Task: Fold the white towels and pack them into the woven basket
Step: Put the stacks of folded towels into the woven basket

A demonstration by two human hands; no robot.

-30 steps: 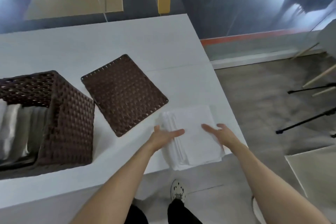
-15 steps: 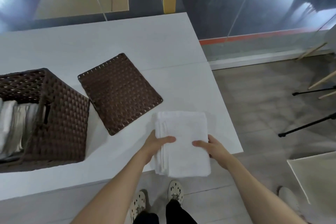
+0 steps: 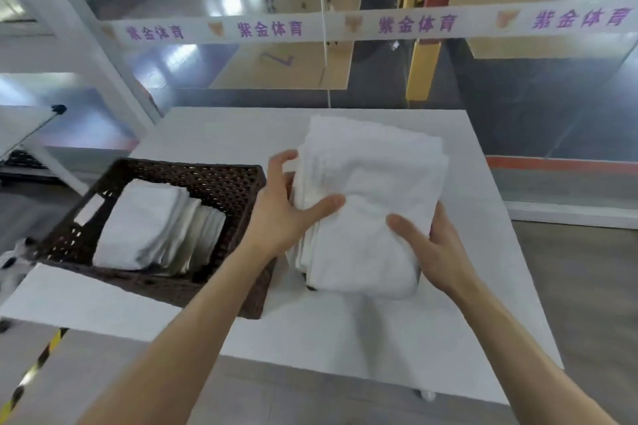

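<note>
Lifted since the earlier frames, one towel stack (image 3: 373,190) is now held above the table (image 3: 379,338) instead of lying at its near edge. One basket (image 3: 221,179) stands on the table's left part and holds a row of folded towels (image 3: 148,221), count unclear. The stack is just right of the basket, long axis pointing away from the person, layered edges facing left. Two hands grip it, thumbs on top: left hand (image 3: 279,214) at the left edge, right hand (image 3: 435,245) at the near right corner

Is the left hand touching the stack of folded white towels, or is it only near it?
Touching. The head view shows the left hand gripping the towel stack, with its thumb pressed on top.
</note>
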